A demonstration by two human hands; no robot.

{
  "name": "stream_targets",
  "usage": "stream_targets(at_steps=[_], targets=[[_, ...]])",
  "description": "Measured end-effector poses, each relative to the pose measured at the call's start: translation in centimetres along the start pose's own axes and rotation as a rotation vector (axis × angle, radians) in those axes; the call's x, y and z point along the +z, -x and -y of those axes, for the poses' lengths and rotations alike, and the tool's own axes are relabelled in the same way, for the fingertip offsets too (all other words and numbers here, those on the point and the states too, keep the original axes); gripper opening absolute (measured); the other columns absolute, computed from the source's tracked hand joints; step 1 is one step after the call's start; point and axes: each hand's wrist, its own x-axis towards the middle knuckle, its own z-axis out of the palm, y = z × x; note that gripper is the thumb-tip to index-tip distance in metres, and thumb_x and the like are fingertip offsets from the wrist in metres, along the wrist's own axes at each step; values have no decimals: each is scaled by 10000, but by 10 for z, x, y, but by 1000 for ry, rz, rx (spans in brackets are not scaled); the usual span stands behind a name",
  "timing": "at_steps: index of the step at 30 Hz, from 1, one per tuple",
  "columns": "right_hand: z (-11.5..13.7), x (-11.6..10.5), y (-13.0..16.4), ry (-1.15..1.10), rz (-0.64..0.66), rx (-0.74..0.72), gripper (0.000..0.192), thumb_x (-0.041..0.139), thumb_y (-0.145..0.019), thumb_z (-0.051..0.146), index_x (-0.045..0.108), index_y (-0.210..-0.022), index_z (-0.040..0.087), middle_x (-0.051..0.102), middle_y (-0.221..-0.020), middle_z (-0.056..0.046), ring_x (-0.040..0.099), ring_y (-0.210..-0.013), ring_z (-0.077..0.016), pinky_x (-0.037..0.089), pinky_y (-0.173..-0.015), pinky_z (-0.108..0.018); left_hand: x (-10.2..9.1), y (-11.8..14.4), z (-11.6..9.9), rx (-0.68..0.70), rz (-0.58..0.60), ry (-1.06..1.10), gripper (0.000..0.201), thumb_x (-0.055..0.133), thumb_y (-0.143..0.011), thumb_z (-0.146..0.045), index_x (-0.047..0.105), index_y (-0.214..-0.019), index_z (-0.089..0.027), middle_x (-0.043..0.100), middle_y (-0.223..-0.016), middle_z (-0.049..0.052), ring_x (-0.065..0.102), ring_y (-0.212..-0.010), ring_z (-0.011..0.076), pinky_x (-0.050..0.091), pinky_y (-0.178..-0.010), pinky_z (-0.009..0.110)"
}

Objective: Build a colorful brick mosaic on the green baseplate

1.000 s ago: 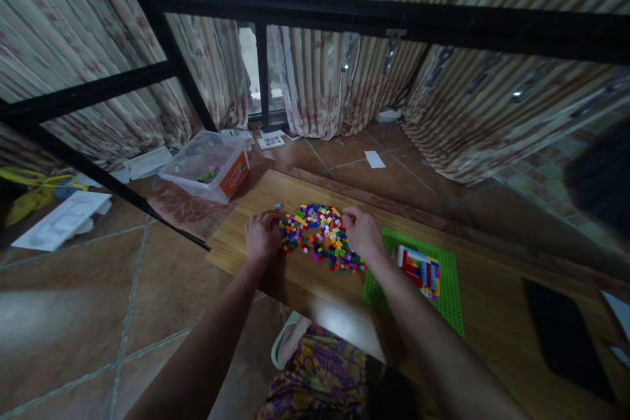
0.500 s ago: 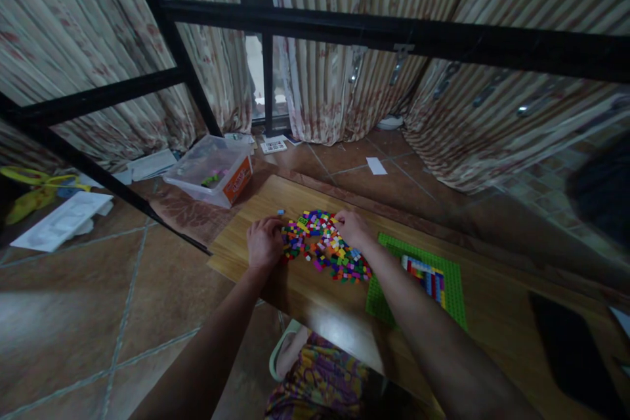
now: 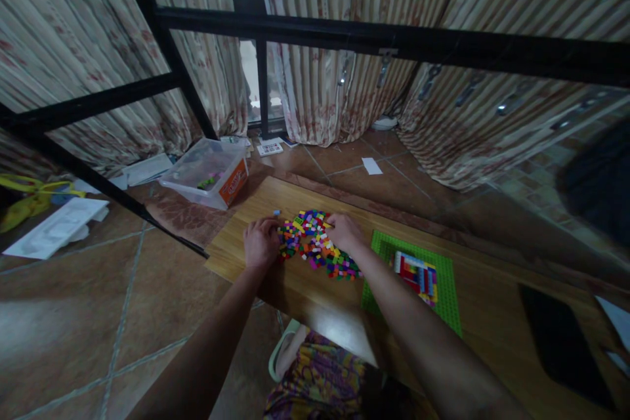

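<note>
A loose pile of small coloured toy bricks (image 3: 315, 246) is spread over the wooden table. At its left edge rests my left hand (image 3: 260, 244), fingers curled down and drawn together by the bricks; whatever they hold is too small to make out. Over the upper right of the pile, my right hand (image 3: 344, 233) has its fingertips pinched among the bricks, their content hidden. Under and beyond my right forearm lies a green baseplate (image 3: 447, 285). On it stands a low built block of coloured bricks (image 3: 416, 273), partly covered by the forearm.
A single blue brick (image 3: 276, 212) lies apart behind my left hand. On the floor past the table's left end stands a clear plastic bin (image 3: 197, 177) with some bricks inside. A dark flat object (image 3: 561, 341) lies at the table's right. Black metal bars (image 3: 315, 29) cross ahead.
The view has shifted slightly, so the table and baseplate appear a little further left. Both hands stay at the pile, with only small finger movements; more of the built block shows beside my right forearm.
</note>
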Motion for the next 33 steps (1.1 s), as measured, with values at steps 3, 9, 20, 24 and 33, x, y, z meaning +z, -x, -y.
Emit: stream_targets(at_steps=[3, 9, 20, 24, 33], targets=[[8, 2, 0, 15, -14, 38, 184, 617, -693, 103, 730, -799, 202, 712, -948, -125, 655, -915, -256, 460, -771, -321, 0, 0, 0, 10, 1, 2, 231, 485, -834, -171, 702, -872, -240, 714, -1055, 28, 603, -1004, 230, 424, -919, 383], [10, 1, 5, -47, -39, 31, 168, 595, -698, 115, 718, -782, 193, 710, -932, -119, 646, -926, -254, 459, -811, -329, 1, 1, 1, 15, -5, 3, 226, 491, -831, -173, 700, -883, -242, 716, -1047, 26, 601, -1002, 236, 422, -918, 395], [-8, -17, 18, -437, -146, -12, 128, 609, -710, 218, 683, -811, 189, 734, -798, -37, 663, -726, -175, 501, -687, -278, 2, 1, 2, 13, -27, 50, 220, 493, -822, -181, 707, -853, -227, 721, -1022, 32, 614, -971, 230, 435, -918, 387], [-8, -20, 43, -828, -203, 60, 198, 675, -667, 331, 687, -799, 183, 729, -762, -37, 653, -666, -172, 519, -638, -290, 1, -1, 5, -31, -59, 117, 199, 505, -824, -219, 701, -858, -202, 719, -970, 57, 621, -952, 232, 456, -897, 371], [6, -30, 116, -1376, -126, 345, 414, 836, -522, 454, 697, -803, 184, 707, -677, -10, 663, -592, -164, 548, -577, -301, -30, 41, -48, -17, -110, 522, 297, 485, -902, -403, 612, -1053, -182, 668, -985, 57, 612, -899, 173, 488, -815, 296]])
